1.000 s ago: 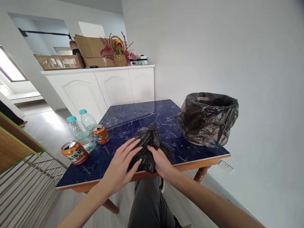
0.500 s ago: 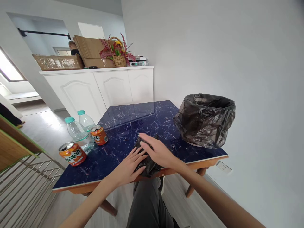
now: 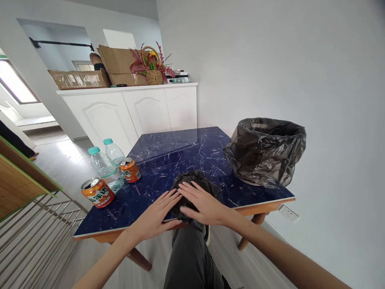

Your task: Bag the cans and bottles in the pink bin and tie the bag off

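At the table edge (image 3: 255, 206), fingers (image 3: 191, 191) cover a bag (image 3: 195, 177) (overhanging).

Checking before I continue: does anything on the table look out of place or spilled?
Slightly odd: the crumpled black bag under the left hand and right hand droops over the front edge of the table, partly unsupported. No spill shows by the upright orange cans.
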{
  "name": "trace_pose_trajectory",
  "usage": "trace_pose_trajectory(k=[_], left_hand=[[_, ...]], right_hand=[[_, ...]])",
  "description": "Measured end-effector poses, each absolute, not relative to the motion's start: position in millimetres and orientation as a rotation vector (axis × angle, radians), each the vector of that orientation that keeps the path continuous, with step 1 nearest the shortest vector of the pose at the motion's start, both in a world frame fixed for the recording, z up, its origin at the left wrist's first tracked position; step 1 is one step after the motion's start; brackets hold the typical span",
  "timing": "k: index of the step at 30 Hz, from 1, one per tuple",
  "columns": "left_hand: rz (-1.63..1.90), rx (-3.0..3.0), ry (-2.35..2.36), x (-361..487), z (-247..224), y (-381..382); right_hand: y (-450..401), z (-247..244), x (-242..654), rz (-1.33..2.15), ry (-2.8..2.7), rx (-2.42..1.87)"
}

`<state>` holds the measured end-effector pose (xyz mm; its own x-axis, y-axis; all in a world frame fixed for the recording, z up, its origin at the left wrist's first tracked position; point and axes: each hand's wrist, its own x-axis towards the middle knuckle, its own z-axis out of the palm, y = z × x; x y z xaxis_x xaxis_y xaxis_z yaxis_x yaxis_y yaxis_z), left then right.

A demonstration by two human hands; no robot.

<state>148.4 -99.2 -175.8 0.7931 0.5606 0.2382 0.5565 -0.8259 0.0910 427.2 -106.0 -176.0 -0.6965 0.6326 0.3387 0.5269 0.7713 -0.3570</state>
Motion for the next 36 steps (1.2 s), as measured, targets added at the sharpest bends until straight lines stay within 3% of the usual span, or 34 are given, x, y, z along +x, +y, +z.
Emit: trace_pose_trajectory(k=[3,7,13,16,19,24,32,36], left_hand=[[0.481,2.92,0.963,144.8,-173.7,-105.3],[0.607,2.871,0.965,150.0,-166.5,-111.5],[0.688,2.712,0.997,154.9,-161.6,-110.8],[0.773,2.531,1.128,164.7,-160.2,-107.5],[0.868,2.315,1.299,184.4,-156.6,-99.1],[0.891,2.286,1.505,218.6,-159.0,-64.6],[0.854,2.513,1.578,223.0,-166.4,-42.7],[0.851,2.819,1.249,220.2,-157.9,-51.1]], right_hand=[[-132.7,-183.4,436.7,0.186,-2.613,-0.769],[-144.6,-200.8,448.5,0.067,-2.618,-0.967],[-135.9,-183.3,466.0,0.767,-2.148,-1.08],[-129.6,-177.3,467.6,0.911,-1.843,-1.27],[-126.6,-177.5,459.4,0.592,-1.701,-1.43],[-122.8,-173.2,430.9,-0.189,-1.971,-1.275],[-89.6,-197.2,415.3,-0.024,-2.361,-1.392],[-87.4,-206.7,418.2,0.024,-2.381,-1.348]])
